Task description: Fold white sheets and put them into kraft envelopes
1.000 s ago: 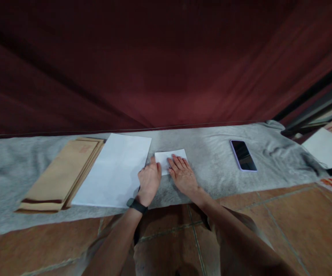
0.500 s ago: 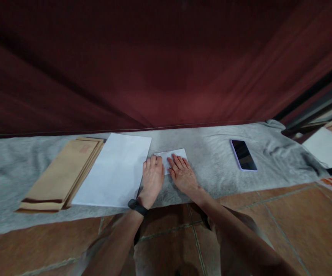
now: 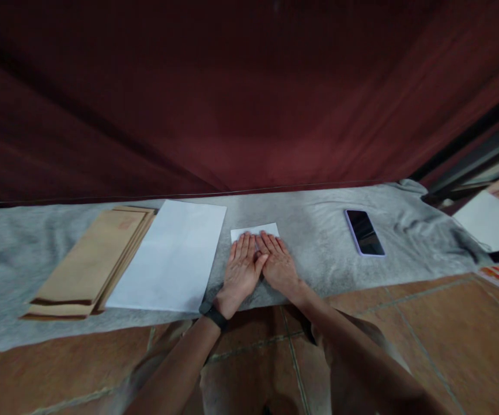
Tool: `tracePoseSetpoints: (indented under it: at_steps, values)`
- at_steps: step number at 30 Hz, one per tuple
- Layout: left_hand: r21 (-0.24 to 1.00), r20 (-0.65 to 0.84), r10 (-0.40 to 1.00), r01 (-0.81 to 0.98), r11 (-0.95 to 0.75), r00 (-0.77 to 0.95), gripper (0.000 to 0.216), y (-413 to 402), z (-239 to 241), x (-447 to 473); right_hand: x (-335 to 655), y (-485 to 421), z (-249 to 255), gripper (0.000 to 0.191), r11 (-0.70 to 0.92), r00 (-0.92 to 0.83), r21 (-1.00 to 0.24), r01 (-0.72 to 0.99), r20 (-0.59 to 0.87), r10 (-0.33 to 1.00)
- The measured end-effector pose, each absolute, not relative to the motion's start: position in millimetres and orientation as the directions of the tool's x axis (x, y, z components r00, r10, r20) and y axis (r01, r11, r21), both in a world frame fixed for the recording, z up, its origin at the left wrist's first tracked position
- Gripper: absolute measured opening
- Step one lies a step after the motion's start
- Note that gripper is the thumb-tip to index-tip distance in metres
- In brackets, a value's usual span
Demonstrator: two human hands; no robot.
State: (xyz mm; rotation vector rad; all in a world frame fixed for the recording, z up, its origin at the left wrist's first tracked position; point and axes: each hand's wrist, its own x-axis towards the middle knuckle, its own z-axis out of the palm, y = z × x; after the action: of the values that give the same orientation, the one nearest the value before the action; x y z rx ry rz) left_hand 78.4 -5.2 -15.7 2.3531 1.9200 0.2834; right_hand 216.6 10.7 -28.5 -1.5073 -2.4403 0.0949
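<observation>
A small folded white paper [image 3: 253,231] lies on the grey cloth [image 3: 314,253] in front of me. My left hand [image 3: 241,271] rests flat on its left half, fingers stretched out, a black band on the wrist. My right hand [image 3: 279,265] lies flat on its right half, fingers also stretched out; the two hands touch side by side and hide most of the paper. To the left lies a stack of white sheets [image 3: 169,255], and beyond it a stack of brown envelopes [image 3: 91,262].
A dark phone [image 3: 364,231] lies face up on the cloth to the right. More white paper [image 3: 489,222] sits at the far right edge. A dark red curtain [image 3: 232,98] hangs behind the cloth. Brown floor tiles [image 3: 405,334] lie nearer me.
My left hand has slid right from the edge of the white stack onto the folded paper and flattened beside my right hand. The right hand has barely moved.
</observation>
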Motion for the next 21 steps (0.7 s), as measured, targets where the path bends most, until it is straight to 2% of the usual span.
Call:
tracePoseSetpoints:
  at_steps: [12, 21]
  values:
    - [0.161, 0.147, 0.982, 0.977, -0.139, 0.116, 0.061, -10.0, -23.9, 74.0, 233.5, 14.5, -35.3, 0.052, 0.345, -0.292, -0.183, 0.921, 0.267, 0.919]
    - [0.137, 0.133, 0.99, 0.988, -0.073, 0.055, 0.061, -11.2, -18.4, 66.6, 249.7, 17.7, -32.3, 0.052, 0.302, -0.26, -0.159, 0.94, 0.238, 0.936]
